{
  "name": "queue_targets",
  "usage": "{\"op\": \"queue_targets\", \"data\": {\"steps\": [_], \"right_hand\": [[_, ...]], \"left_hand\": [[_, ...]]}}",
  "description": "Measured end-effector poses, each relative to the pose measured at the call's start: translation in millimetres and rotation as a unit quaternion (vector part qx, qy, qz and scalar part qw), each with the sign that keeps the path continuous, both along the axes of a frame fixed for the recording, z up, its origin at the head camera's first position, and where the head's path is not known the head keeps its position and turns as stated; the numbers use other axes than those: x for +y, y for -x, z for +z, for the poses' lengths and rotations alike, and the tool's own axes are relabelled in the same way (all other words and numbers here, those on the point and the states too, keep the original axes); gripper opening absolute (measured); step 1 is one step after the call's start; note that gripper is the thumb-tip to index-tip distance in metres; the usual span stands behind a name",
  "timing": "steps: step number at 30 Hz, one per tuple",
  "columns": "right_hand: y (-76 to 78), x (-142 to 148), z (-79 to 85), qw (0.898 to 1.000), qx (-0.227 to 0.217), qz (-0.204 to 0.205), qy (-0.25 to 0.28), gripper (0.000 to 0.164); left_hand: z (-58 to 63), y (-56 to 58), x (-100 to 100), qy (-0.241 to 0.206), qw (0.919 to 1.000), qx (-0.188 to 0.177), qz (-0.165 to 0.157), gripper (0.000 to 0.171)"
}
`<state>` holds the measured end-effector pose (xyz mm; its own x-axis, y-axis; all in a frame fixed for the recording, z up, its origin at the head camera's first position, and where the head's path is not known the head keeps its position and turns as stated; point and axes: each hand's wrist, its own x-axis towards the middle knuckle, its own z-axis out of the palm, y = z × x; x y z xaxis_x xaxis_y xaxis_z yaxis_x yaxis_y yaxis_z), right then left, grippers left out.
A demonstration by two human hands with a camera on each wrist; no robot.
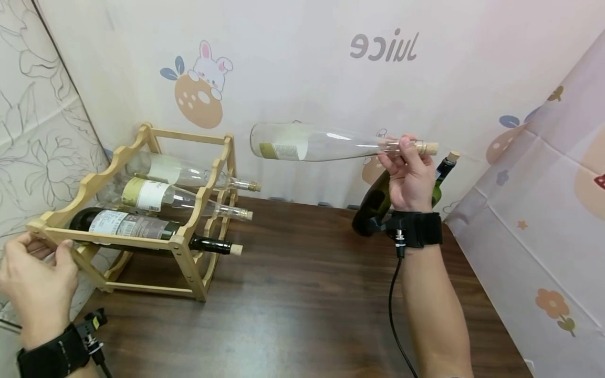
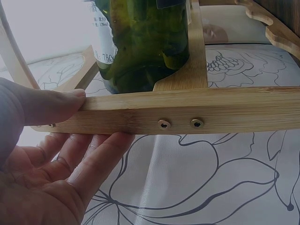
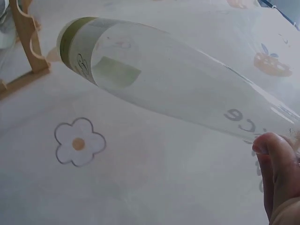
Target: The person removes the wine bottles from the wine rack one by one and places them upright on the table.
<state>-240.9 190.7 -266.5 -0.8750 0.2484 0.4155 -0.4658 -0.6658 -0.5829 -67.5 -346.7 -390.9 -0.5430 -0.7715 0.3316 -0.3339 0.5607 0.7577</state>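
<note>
My right hand (image 1: 410,176) grips a clear glass bottle (image 1: 326,143) by its neck, near the cork. The bottle hangs in the air roughly level, base to the left; in the right wrist view its green-and-white label (image 3: 77,47) shows near the base. With thumb above and fingers below, my left hand (image 1: 40,278) holds the near left corner of a wooden bottle rack (image 1: 186,270). In the rack's top tier lie a dark wine bottle (image 1: 111,223) nearest me and two clear bottles, one with a white-and-green label (image 1: 150,195), the other (image 1: 163,169) behind it. Their corked necks point right.
Behind my right hand and wrist, a dark green corked bottle (image 1: 373,205) is partly hidden. The brown wooden table (image 1: 293,294) meets a printed backdrop (image 1: 293,58) at the back and right. Cables trail from both wrist straps.
</note>
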Motion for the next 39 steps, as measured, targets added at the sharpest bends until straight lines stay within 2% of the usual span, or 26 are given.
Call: {"op": "queue_targets", "data": {"steps": [8,11,17,23,28,33,39], "right_hand": [[-7.7,22,18.7,0.999,0.011,0.000,-0.042,0.007],[-9.4,29,23.1,0.997,0.010,-0.005,-0.077,0.006],[-13.6,43,25.9,0.987,0.003,-0.015,-0.160,0.007],[-16.7,53,34.3,0.979,-0.006,0.013,-0.203,0.010],[-18.6,58,39.7,0.966,-0.027,0.017,-0.257,0.013],[-19.5,62,42.1,0.948,-0.047,0.009,-0.316,0.017],[-19.5,65,42.9,0.930,-0.074,-0.005,-0.361,0.018]], "left_hand": [[5.6,4.7,0,-0.004,1.0000,0.004,0.000,0.048],[4.9,4.6,1,-0.010,1.0000,-0.002,0.002,0.048],[2.6,4.6,0,-0.018,0.9998,-0.003,0.003,0.048],[1.2,6.3,-1,-0.031,0.9994,-0.011,0.001,0.050],[-0.2,6.4,-2,-0.035,0.9994,-0.009,0.002,0.049],[-2.0,6.3,-2,-0.035,0.9994,-0.006,0.005,0.049],[-0.7,5.9,-2,-0.045,0.9989,-0.013,0.006,0.050]]}}
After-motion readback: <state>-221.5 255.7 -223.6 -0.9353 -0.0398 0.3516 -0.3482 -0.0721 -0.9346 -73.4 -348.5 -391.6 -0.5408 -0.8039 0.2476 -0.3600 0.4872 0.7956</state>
